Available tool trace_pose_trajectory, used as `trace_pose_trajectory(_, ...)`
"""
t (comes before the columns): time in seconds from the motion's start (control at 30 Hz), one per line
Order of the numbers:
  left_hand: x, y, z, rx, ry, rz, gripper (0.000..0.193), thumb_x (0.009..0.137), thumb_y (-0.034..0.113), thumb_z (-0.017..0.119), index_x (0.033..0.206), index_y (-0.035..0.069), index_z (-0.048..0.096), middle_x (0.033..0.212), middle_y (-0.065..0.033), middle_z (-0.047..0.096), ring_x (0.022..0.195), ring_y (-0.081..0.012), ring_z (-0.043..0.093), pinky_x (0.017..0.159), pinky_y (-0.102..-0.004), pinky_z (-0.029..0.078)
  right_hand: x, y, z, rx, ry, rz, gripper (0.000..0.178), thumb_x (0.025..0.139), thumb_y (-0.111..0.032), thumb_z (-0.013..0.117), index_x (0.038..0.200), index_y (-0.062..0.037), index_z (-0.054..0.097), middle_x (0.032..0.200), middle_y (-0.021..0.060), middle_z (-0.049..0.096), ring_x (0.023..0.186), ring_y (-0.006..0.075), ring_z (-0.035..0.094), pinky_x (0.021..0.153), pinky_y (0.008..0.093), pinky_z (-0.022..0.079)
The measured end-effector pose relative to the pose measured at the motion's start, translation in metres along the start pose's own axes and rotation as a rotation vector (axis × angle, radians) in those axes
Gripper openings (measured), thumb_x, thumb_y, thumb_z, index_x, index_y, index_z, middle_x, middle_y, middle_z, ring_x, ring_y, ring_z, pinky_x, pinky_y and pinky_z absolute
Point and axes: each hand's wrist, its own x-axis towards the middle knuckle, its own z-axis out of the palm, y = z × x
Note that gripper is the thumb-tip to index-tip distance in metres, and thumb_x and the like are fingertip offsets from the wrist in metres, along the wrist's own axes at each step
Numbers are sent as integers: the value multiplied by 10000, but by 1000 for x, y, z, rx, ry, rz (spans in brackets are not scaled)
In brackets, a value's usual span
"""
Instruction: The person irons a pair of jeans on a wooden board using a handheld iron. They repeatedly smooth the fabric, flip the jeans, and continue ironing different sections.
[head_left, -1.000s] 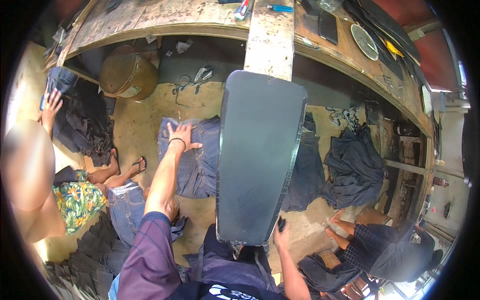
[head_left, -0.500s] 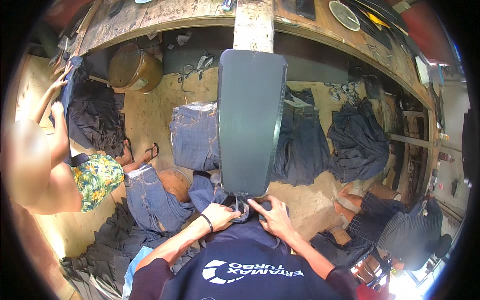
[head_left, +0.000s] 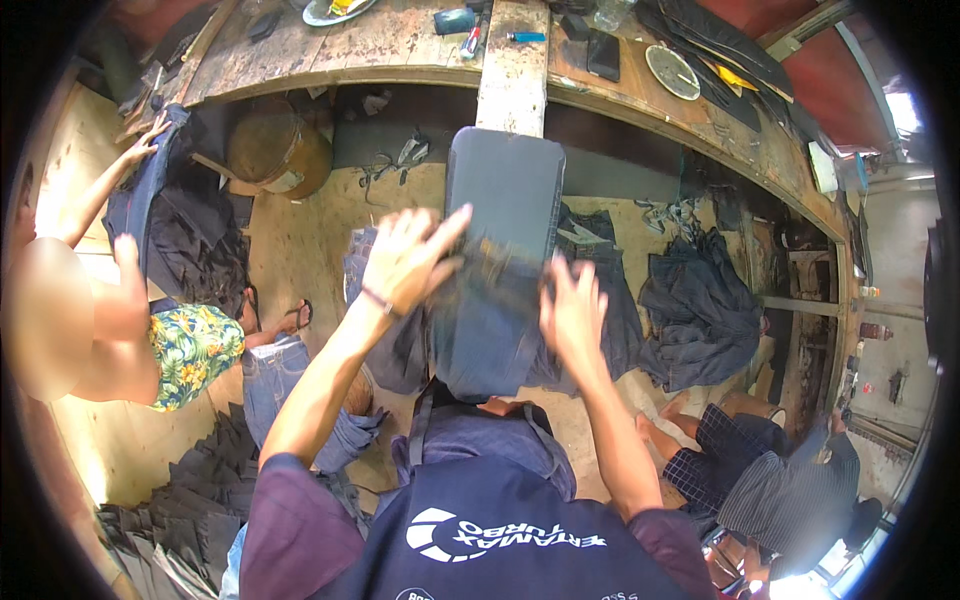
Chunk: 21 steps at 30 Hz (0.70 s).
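Note:
A long padded board [head_left: 507, 185], dark with rounded corners, points toward me from the wooden table. Dark blue denim [head_left: 487, 345], apparently a pair of jeans, covers its near half; the far edge of the denim is smeared by motion. On the left side of the board is my left hand [head_left: 408, 258], its fingers stretched out and spread, with the fingertips over the board's edge. My right hand [head_left: 574, 310] is at the opposite edge beside the denim, fingers apart and a little blurred. Whether either hand touches the cloth cannot be made out.
The wooden table [head_left: 400, 55] curves across the far side, with a phone [head_left: 603, 55] and a round plate [head_left: 672, 73] on it. Folded jeans [head_left: 695, 310] lie on the floor at right, dark cloth pieces [head_left: 200, 500] at lower left. Two other people sit left and right.
Both my hands have moved away from me, from the board's near end to its sides, and spread apart. Denim that was bunched at the near end now covers the board's near half.

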Motion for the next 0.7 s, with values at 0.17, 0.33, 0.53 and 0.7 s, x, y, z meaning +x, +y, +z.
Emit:
trace_pose_trajectory(0.17,15,57,56,-201,-166,152,572,872,294,814,1420,167,707,1576,-128,594,1528,-360,501,1274,-666,332,84,20,9,258,385,105,624,1036,-274,753,1616,-195,538,1439,249,597,1303,452,639,1061,593,521)
trace_pose_trajectory(0.33,61,55,144,-177,-228,26,899,1016,706,590,1753,243,365,1862,-157,167,1726,-382,102,1315,-770,-15,25,31,40,352,284,97,532,1002,-269,789,1484,-95,649,1400,226,619,1275,439,655,1051,550,537)
trace_pose_trajectory(0.53,219,-27,187,-698,-127,-111,671,1068,559,634,1605,165,559,1724,-226,444,1667,-392,303,1358,-631,179,76,22,84,173,328,85,725,1011,-495,773,1584,-107,555,1479,231,590,1335,426,610,1067,568,498)
trace_pose_trajectory(0.7,38,22,132,-311,80,-476,1214,908,566,840,1704,-105,215,1743,-399,247,1648,-505,261,1333,-618,252,81,41,102,431,292,133,799,978,-562,794,1568,-76,561,1458,226,611,1351,423,605,1083,571,492)
